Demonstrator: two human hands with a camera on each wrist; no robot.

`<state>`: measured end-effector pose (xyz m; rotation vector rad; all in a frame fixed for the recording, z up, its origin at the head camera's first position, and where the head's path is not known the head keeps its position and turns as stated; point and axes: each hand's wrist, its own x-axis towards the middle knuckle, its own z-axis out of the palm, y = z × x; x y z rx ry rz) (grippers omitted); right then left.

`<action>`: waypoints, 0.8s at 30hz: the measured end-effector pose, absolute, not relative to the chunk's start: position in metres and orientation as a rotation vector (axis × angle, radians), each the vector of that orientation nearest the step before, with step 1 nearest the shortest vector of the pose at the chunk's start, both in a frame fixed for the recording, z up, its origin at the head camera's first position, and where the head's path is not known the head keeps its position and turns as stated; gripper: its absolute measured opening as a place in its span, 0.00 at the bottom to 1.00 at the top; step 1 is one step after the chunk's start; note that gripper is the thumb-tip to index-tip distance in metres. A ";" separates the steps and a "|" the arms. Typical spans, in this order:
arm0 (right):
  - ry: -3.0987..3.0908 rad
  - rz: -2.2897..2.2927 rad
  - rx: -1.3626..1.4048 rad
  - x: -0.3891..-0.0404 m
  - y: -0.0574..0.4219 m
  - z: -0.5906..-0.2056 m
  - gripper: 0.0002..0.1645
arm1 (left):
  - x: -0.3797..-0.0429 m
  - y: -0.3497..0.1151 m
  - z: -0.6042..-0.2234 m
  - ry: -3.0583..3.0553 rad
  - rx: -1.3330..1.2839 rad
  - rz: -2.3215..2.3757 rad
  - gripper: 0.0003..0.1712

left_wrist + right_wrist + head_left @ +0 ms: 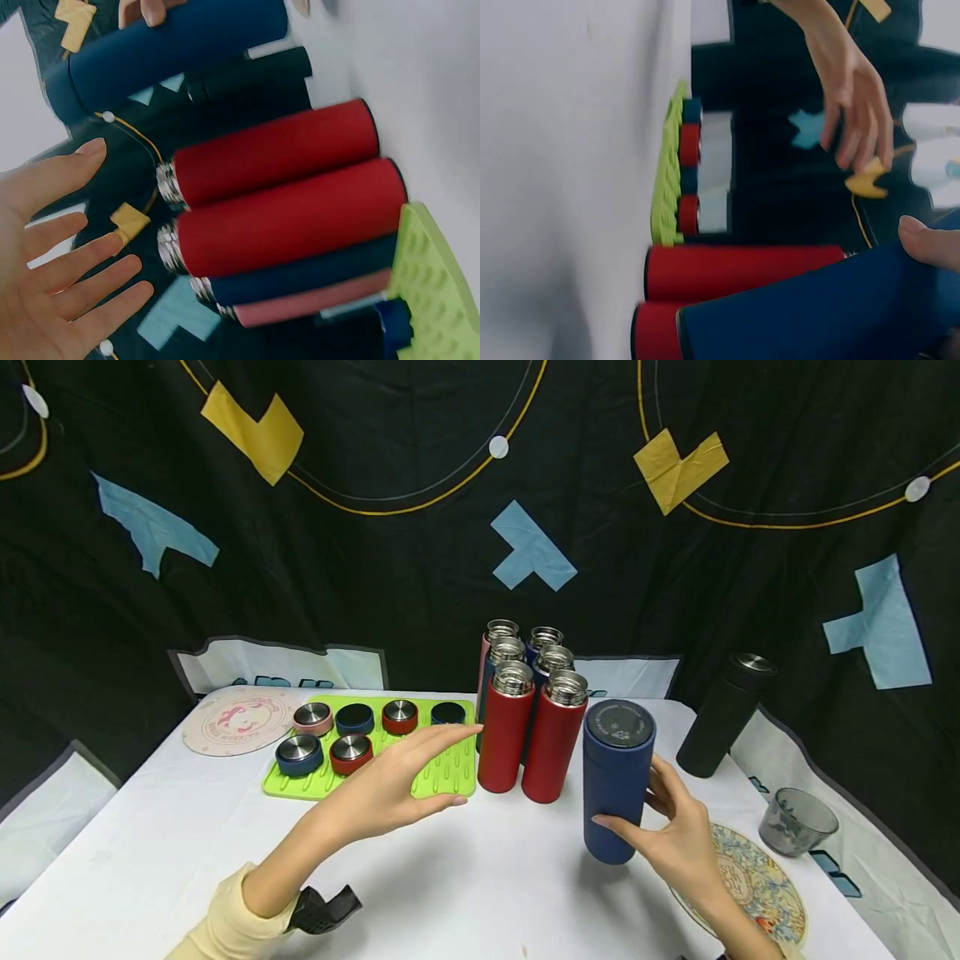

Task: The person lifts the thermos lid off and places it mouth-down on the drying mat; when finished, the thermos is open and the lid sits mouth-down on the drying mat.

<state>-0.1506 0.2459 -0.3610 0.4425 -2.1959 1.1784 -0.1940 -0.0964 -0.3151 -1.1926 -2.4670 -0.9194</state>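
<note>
My right hand (678, 839) grips a dark blue thermos bottle (617, 793) with its lid on, nearly upright and above the white table. Its thumb (930, 244) lies along the bottle's side in the right wrist view. My left hand (393, 785) holds nothing; its fingers reach out straight in the air, with the thumb apart, in front of the green mat. Between the hands stands a cluster of lidless bottles with steel necks, a red bottle (506, 739) and another red bottle (553, 747) in front, blue and pink ones partly hidden behind.
Several lids, such as a red lid (351, 753), sit on the green mat (296, 783) at left. Beyond it lies a round pink-printed placemat (238, 722). At right are a black bottle (723, 718), a glass cup (797, 822) and a patterned round mat (772, 893).
</note>
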 end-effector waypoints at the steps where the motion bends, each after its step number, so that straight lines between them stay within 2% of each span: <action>1: -2.196 1.188 0.475 -0.151 0.242 -0.362 0.58 | -0.193 -0.093 -0.313 -2.455 -1.208 -0.917 0.46; 13: -2.237 1.209 0.790 -0.159 0.200 -0.372 0.57 | -0.182 -0.068 -0.297 -2.320 -1.360 -1.035 0.48; 24: -2.261 1.198 1.037 -0.179 0.176 -0.370 0.54 | -0.184 -0.076 -0.289 -2.296 -1.386 -1.158 0.44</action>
